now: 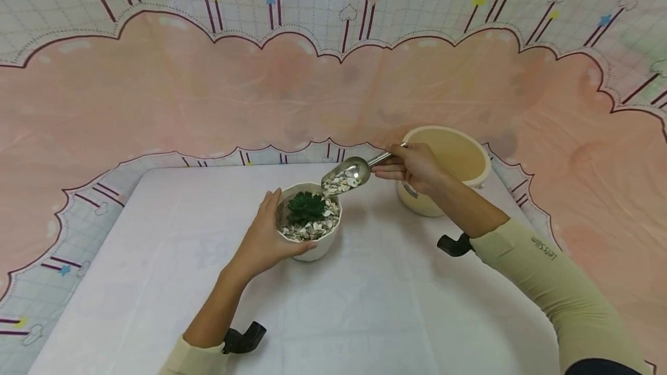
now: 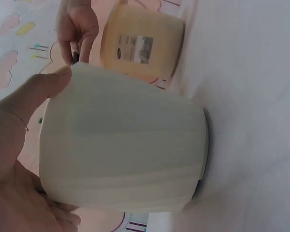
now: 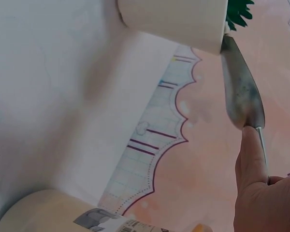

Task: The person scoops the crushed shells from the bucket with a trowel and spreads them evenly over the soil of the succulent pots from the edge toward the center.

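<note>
My left hand (image 1: 264, 241) grips the rim and side of a white faceted flower pot (image 1: 315, 252) that stands on the table. Inside the pot sits a green succulent (image 1: 306, 207), with pale stone chips (image 1: 318, 228) around its front and right side. In my right hand (image 1: 417, 166) is the handle of a metal scoop (image 1: 359, 168), held above the table. Pale chips lie in the scoop, and its lip meets the pot's right rim. In the left wrist view the pot (image 2: 121, 140) hides the plant and most of the scoop. The right wrist view shows the scoop (image 3: 244, 89) tilted toward the pot.
A cream bucket (image 1: 417, 204) with a label stands behind and right of the pot, partly covered by my right forearm. White cloth (image 1: 365, 305) covers the table. A pink patterned backdrop (image 1: 260, 97) hangs behind the table's far edge.
</note>
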Tool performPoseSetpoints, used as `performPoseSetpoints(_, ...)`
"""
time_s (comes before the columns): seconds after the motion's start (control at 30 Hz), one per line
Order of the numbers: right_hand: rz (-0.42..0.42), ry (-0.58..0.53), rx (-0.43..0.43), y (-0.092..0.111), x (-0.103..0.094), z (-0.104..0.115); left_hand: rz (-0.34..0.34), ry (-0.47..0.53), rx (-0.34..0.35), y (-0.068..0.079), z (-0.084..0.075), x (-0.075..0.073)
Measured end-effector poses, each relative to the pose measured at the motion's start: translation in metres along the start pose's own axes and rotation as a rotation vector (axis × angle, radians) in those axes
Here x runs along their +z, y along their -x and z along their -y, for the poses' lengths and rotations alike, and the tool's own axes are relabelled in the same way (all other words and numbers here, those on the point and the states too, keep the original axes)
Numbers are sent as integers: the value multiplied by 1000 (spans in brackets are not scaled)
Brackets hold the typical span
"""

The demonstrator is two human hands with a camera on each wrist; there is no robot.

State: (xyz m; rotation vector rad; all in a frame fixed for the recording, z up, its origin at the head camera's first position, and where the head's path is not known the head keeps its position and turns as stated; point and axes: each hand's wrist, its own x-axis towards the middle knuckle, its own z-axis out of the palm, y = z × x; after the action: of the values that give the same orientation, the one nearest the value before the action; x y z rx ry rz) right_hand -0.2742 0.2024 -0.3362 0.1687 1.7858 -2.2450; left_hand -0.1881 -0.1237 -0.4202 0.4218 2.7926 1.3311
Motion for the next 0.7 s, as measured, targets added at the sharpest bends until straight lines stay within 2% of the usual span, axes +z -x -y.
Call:
performPoseSetpoints(0.1, -1, 2, -3, 0, 0, 0, -28, -3, -62, 5, -8, 5)
performPoseSetpoints(0.2, -4, 8, -7, 1, 0, 1, -84, -13, -112, 9, -13, 13)
performPoseSetpoints(0.37, -5, 6, -7, 3, 0, 2, -149, -28, -98, 9, -13, 20)
performPoseSetpoints(0.5, -5, 4, -7, 5, 0, 3, -135, -13, -62, 6, -8, 18)
performPoseSetpoints(0.7, 10, 12, -24, 6, -1, 3, -71, 4, -19, 1, -2, 11)
